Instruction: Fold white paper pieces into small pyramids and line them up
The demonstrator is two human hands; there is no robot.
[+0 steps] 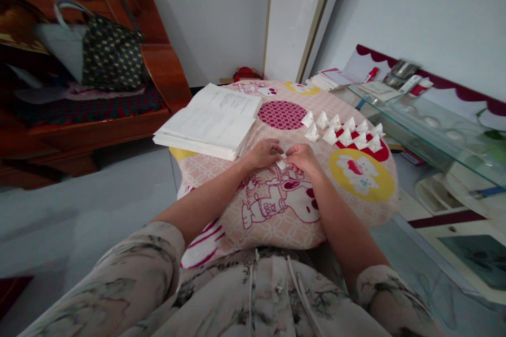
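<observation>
Between my two hands, low over the round table, is a small piece of folded white paper (281, 165). My left hand (264, 153) pinches its left side with thumb and fingers. From the right, my right hand (301, 158) grips the paper with closed fingertips, which cover part of it. To the right on the table stand several small pointed folded paper pieces (345, 137) in two rows. On the left lies a thick stack of printed sheets (205, 121), open like a book.
A patterned cloth (221, 184) covers the round table. Close on the right is a glass-topped stand (427, 137) holding small items. A wooden bench (166, 79) with a dark patterned bag (113, 52) is at the left. A tall white cabinet unit (292, 21) rises behind.
</observation>
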